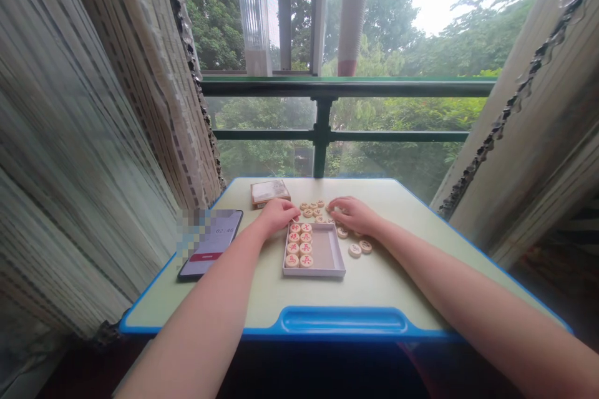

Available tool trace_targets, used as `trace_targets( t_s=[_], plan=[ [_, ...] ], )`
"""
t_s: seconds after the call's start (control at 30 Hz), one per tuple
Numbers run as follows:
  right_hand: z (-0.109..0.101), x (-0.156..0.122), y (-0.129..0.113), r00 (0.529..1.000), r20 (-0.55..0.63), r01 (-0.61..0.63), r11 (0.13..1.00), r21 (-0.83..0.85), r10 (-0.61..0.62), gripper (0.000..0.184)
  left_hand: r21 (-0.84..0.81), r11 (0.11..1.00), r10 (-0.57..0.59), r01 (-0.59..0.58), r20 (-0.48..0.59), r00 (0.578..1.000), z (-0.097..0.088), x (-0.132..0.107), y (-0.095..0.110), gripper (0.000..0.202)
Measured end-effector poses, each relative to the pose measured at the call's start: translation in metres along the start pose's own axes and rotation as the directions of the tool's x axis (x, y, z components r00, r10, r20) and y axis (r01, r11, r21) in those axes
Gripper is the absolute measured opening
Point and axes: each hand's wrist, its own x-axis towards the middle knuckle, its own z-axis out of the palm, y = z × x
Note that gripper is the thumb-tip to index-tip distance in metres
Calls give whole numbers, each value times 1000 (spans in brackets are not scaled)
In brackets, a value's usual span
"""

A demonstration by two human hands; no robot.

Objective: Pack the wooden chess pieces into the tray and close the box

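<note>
A shallow open cardboard box holds two columns of round wooden xiangqi pieces with red characters, filling its left side; its right side shows bare bottom. My left hand is at the box's far left corner, thumb and fingers closed on the rim there. Beyond and to the right of the box lie several loose xiangqi pieces. My right hand rests low over this group, fingers stretched out and a little bent, fingertips touching pieces at the far side. Some pieces are partly hidden beneath it.
A box lid lies at the back left of the pale table. A phone with a timer lies at the left. The table has a blue rim with a molded groove in front. Curtains hang on both sides; a green railing stands behind.
</note>
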Motion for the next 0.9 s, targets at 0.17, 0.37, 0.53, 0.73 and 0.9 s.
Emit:
trace_targets(
  t_s=[0.17, 0.37, 0.53, 0.73, 0.9],
  plan=[
    [3, 0, -1, 998, -64, 17, 999, -27, -18, 29, -8, 1000, -30, 30, 15, 999, 0, 7, -8, 24],
    [-1, 0, -4, 997, -64, -33, 999, -40, 31, 27, -19, 998, -55, 55, 14, 998, 1, 10, -11, 24],
    [-1, -1, -7, 996, -92, 8, 997, -82, -16, 26, 12, 1000, -26, 26, 19, 999, 0, 7, -9, 26],
    [1, -1, -10, 992, -122, -39, 998, -55, 32, 14, 45, 999, 3, -4, 25, 1000, -1, 4, -9, 29],
    [-2, -4, -18, 972, -157, -159, 982, 98, 173, 19, 51, 999, 14, -16, 40, 999, -1, 6, -14, 29]
  ],
)
